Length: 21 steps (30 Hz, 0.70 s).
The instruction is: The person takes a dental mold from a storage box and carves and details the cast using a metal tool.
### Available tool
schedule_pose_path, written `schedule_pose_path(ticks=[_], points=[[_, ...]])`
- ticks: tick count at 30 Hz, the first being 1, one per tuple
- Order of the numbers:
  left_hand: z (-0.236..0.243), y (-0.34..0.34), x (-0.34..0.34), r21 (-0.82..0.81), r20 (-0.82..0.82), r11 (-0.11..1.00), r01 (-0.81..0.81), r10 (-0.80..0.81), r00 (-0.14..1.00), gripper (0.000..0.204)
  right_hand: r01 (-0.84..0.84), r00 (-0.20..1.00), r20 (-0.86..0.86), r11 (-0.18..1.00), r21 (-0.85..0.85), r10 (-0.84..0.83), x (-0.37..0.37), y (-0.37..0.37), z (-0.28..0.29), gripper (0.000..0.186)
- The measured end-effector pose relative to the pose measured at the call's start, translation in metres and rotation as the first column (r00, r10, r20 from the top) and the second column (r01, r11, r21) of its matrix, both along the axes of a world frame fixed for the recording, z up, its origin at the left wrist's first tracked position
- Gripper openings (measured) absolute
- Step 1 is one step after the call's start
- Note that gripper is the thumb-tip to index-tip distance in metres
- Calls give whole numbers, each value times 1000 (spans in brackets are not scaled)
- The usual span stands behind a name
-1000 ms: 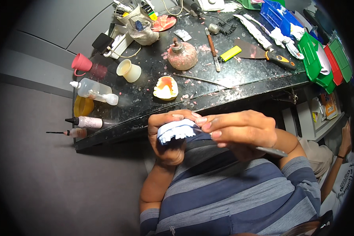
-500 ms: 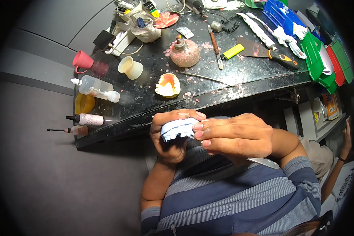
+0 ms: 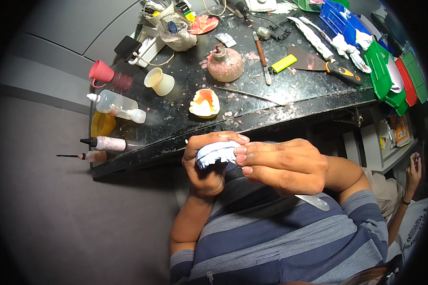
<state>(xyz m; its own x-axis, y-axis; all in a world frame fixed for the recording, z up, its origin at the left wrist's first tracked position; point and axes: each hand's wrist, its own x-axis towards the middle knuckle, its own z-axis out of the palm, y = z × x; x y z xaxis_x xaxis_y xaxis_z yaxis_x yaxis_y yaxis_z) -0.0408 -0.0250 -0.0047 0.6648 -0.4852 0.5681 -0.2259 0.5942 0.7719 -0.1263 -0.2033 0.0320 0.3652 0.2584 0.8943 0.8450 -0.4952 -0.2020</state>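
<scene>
A pale blue dental cast (image 3: 216, 153) sits in my left hand (image 3: 199, 166), whose fingers wrap over its top and side. Its row of teeth faces down towards me. My right hand (image 3: 287, 164) presses its fingertips against the right side of the cast. From beneath that hand sticks out the rounded metal blade of a spatula (image 3: 315, 203); the rest of this tool is hidden by my fingers. On the bench beyond my hands rests a yellowish dental cast (image 3: 204, 104) with pink wax inside.
A wax-spotted burner (image 3: 225, 66), a wax knife (image 3: 262, 58), a yellow lighter (image 3: 284, 63), a scraper (image 3: 325, 63) and a thin metal rod (image 3: 249, 95) lie across the black bench (image 3: 176, 121). Bottles (image 3: 116, 103) and cups line its left. Another person's hand (image 3: 413, 173) is at far right.
My right hand has shifted slightly left, and the blade tip under it has swung left and down. The cast is still in my left hand. At right, the other person's hand has moved lower.
</scene>
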Motion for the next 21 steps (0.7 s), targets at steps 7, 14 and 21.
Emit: schedule_pose_path(ticks=[7,14,21], points=[[-5,1,2,-11,9,1000,-23,23,1000,25,41,998,48,996,-74,-38,-2,2,-3,20],[-6,5,4,20,-42,999,25,-24,999,23,44,999,-1,999,-26,-44,-5,1,-3,22],[3,7,5,35,-253,964,262,-245,936,36,57,912,-409,983,175,20,-13,-15,29,22]])
